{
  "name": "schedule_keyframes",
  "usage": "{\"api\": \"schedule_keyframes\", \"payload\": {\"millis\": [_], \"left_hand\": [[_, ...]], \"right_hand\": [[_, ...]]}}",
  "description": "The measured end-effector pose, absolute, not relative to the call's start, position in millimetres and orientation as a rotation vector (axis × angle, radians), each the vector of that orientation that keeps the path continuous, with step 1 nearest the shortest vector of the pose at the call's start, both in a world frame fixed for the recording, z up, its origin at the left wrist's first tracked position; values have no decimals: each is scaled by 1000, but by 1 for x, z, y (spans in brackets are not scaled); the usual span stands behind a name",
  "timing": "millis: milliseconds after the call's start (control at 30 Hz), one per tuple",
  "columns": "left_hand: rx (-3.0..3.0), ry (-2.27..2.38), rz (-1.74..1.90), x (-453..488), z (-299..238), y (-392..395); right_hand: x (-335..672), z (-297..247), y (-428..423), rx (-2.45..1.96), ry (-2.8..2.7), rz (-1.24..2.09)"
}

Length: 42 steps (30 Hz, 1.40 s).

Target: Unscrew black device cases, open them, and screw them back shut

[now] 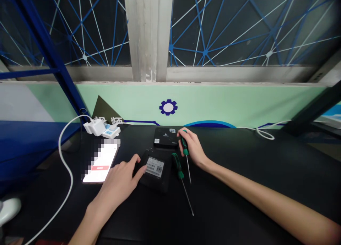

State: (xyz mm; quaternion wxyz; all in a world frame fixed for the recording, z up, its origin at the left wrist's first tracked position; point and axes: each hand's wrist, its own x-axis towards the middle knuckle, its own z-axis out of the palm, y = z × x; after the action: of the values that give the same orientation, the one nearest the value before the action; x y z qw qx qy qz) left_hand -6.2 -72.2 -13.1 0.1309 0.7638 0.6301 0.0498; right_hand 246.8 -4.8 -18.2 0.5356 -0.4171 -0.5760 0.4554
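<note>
Workshop bench with screwdrivers

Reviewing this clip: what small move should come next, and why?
Probably lift the screwdriver in the right hand toward the labelled black box: that hand grips it, its tip points toward the person rather than at the box, and the left hand touches the box, so could steady it.

held screwdriver: plastic handle, glossy; metal shaft, smooth. lying screwdriver: likewise plastic and metal. labelled box: plastic-looking, matt. label: paper-like, smooth. tabletop: smooth, faint sheen. phone: glassy screen. charger: smooth plastic. window frame: scuffed.
</note>
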Motion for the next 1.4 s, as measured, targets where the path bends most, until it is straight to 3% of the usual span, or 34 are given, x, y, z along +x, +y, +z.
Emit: {"api": "schedule_keyframes", "payload": {"millis": [567,933,1400], "left_hand": [[2520,1755,23,3,1,-50],[2484,1631,268,3,-6,-33],[2399,1443,483,-5,-14,-24]], "right_hand": [[265,2,0,-1498,-2232,532],[264,-1,-8,-1537,-2137,816],[265,-11,-6,-1649,-2182,639]]}}
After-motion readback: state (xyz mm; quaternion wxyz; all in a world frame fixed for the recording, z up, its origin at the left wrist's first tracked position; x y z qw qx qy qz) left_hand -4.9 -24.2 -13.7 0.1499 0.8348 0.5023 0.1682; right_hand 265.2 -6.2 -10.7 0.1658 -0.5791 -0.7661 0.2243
